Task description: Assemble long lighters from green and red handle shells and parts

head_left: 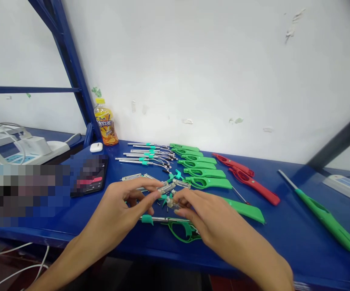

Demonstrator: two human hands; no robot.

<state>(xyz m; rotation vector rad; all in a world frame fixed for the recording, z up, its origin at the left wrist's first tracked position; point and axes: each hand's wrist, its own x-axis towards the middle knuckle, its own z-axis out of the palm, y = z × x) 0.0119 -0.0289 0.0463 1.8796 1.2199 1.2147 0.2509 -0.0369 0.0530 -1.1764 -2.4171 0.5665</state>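
My left hand (118,206) pinches one end of a clear lighter fuel tank (166,188) between thumb and forefinger. Close to it, my right hand (211,214) has its fingertips closed around a small clear plastic part (170,201); the fingers cover much of it. Below both hands lies a green lighter half-shell (179,236) with a metal tube (165,219) and a teal piece on the tube. More clear tanks (131,177) and loose teal triggers (179,174) are scattered just beyond my fingers.
Several metal tubes with wires (144,154) lie in a row, beside several green shells (203,173). Red shells (255,186) and a long green lighter (323,214) are at right. A phone (97,178), white earbud case (96,147) and drink bottle (106,125) stand left.
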